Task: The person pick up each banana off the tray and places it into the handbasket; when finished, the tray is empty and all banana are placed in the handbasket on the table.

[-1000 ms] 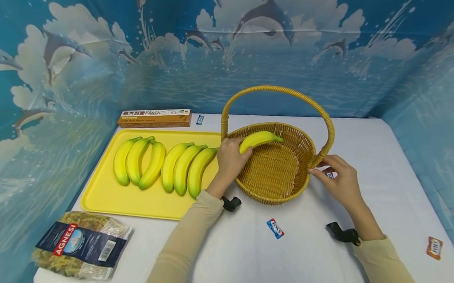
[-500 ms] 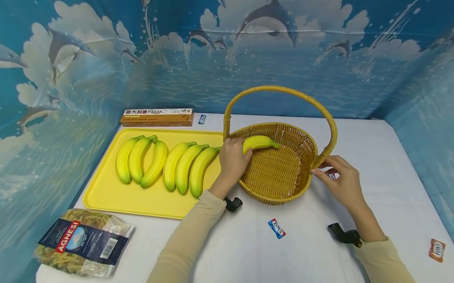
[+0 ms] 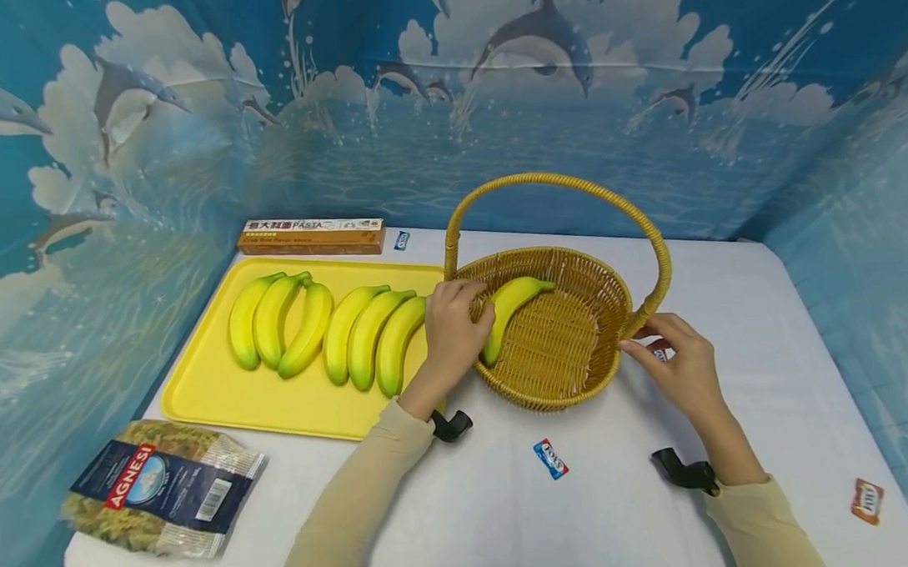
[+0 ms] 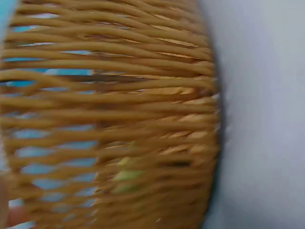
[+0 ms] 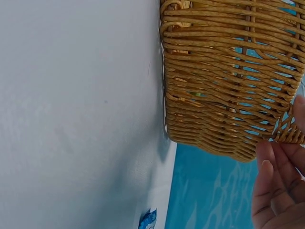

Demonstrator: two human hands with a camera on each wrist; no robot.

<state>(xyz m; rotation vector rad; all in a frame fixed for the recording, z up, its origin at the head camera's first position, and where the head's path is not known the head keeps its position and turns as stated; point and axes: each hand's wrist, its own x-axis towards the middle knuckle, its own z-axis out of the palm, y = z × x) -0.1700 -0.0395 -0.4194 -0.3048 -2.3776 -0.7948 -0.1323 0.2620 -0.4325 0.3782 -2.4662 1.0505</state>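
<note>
A single banana [image 3: 512, 308] lies inside the wicker basket [image 3: 555, 392], against its left wall. My left hand [image 3: 456, 329] is over the basket's left rim, its fingers loosely bent and apart from that banana. The left wrist view is filled by the blurred basket wall [image 4: 143, 114]. At the opposite side, my right hand [image 3: 676, 361] pinches the rim where the arched handle [image 3: 555, 179] joins it. In the right wrist view, fingertips [image 5: 265, 174] touch the woven edge. Several more bananas [image 3: 351, 337] lie on the yellow tray [image 3: 241, 412], left of the basket.
A pasta box [image 3: 311, 237] stands behind the tray, and a bag of pasta [image 3: 163, 487] lies in front of it. Small wrapped candies lie about the white table [image 3: 492, 516], including a blue one [image 3: 551, 459] and an orange one [image 3: 867, 501]. A dolphin-print curtain [image 3: 390, 160] surrounds the table.
The banana has gone from my left hand's grip to lying in the basket. My left hand has let go and drawn slightly left. The right hand keeps its hold on the rim.
</note>
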